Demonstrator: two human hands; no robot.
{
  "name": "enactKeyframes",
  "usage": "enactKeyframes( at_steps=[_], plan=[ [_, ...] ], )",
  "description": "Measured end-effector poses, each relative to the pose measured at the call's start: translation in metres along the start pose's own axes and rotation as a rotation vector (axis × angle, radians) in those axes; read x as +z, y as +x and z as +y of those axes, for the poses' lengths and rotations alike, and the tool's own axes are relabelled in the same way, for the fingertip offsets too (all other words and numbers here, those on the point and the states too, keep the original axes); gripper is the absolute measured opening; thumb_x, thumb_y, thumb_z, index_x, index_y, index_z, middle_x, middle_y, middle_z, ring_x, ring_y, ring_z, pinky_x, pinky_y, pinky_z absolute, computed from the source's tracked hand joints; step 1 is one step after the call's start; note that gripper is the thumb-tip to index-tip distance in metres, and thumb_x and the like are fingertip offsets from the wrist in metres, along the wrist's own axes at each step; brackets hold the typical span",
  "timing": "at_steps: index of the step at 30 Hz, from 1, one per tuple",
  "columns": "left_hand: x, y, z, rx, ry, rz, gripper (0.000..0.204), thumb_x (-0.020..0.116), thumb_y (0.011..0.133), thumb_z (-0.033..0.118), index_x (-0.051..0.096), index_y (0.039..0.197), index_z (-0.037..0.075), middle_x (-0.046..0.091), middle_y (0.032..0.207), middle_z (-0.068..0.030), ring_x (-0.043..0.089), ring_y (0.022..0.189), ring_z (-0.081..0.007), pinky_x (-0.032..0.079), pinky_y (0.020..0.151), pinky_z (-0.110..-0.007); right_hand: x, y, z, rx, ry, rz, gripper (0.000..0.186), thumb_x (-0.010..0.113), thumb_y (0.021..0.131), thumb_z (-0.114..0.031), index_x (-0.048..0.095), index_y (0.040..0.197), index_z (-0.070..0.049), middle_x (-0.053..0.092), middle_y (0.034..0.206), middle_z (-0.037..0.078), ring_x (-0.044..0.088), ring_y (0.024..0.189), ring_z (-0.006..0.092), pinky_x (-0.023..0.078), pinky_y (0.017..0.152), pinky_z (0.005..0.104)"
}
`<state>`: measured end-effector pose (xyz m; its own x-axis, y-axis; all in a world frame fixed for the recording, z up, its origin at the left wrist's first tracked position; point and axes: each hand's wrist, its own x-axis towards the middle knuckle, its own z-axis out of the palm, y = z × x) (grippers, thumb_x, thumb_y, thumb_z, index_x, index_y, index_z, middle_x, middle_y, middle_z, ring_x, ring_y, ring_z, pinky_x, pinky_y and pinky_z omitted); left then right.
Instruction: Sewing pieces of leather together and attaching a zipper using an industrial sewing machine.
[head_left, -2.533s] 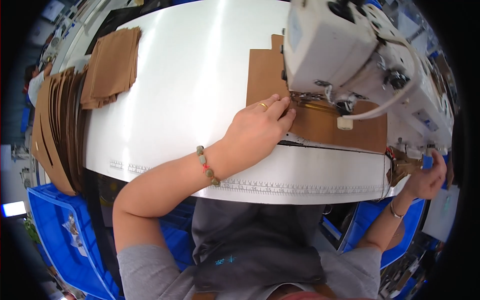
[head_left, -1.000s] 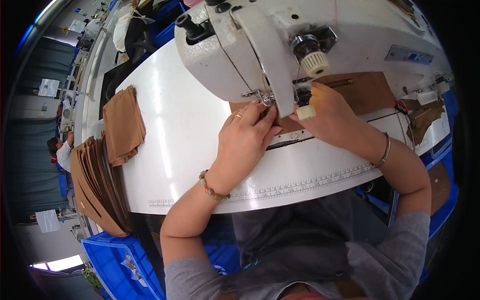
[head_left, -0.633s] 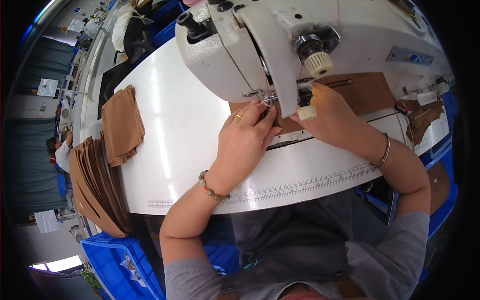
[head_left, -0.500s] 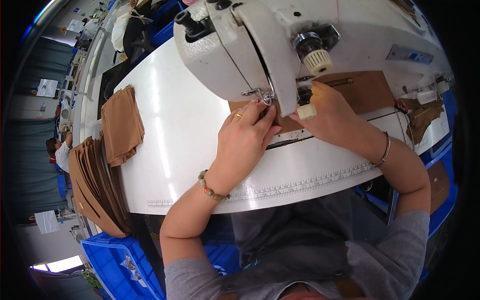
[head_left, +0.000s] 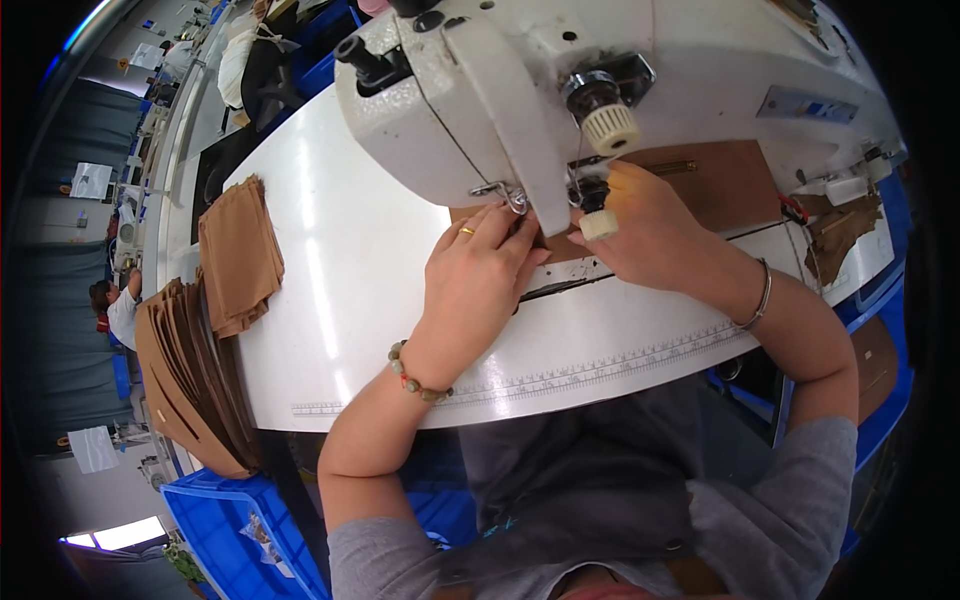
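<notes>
our left hand (head_left: 472,270) and right hand (head_left: 648,225) touch the brown panel (head_left: 725,180), pinch unclear; below them, ruler marks (head_left: 600,371) follow the table edge (head_left: 285,422), tabletop (head_left: 380,240) spreading left.

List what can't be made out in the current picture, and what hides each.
All in the head view:
Brown panel: its middle is covered by the sewing machine, left hand and right hand.
Right hand: partly hidden behind the lower cream knob.
Sewing machine: cut off by the upper edge.
Clear packet in the blue bin: contents too small to tell.
</notes>
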<state>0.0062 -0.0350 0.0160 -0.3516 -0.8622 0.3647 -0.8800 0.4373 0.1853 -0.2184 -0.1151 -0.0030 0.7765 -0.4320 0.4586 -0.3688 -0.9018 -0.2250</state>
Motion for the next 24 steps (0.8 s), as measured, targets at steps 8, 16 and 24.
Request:
enactKeyframes(
  at_steps=[8,16,24],
  plan=[
    [-0.001,-0.001,-0.003,-0.016,0.152,0.06,0.028,0.077,0.092,0.024,0.079,0.116,0.01,0.076,0.116,-0.0046,0.071,0.107,-0.0284,0.052,0.097,-0.041,-0.014,0.003,-0.026,0.032,-0.146,-0.205,0.025,0.072,0.09,-0.024,0.075,0.101,-0.002,0.073,0.109,0.017,0.07,0.109,0.0308,0.051,0.09,0.0376],
    [-0.001,-0.015,-0.012,-0.055,0.18,-0.032,0.043,0.073,0.096,0.028,0.07,0.133,0.006,0.07,0.133,-0.0126,0.066,0.122,-0.0301,0.05,0.105,-0.042,-0.022,0.0,-0.043,-0.021,0.158,-0.292,0.035,0.073,0.091,-0.032,0.072,0.104,0.0,0.072,0.118,0.02,0.069,0.112,0.0328,0.051,0.102,0.0431],
    [0.007,-0.03,0.012,-0.078,-0.008,-0.042,0.054,0.075,0.094,0.016,0.059,0.143,-0.001,0.06,0.148,-0.0163,0.055,0.141,-0.0369,0.05,0.111,-0.041,-0.008,-0.01,-0.031,0.094,-0.064,-0.121,0.065,0.08,0.08,-0.055,0.071,0.118,-0.003,0.066,0.129,0.021,0.059,0.13,0.0389,0.046,0.111,0.05]
  ],
)
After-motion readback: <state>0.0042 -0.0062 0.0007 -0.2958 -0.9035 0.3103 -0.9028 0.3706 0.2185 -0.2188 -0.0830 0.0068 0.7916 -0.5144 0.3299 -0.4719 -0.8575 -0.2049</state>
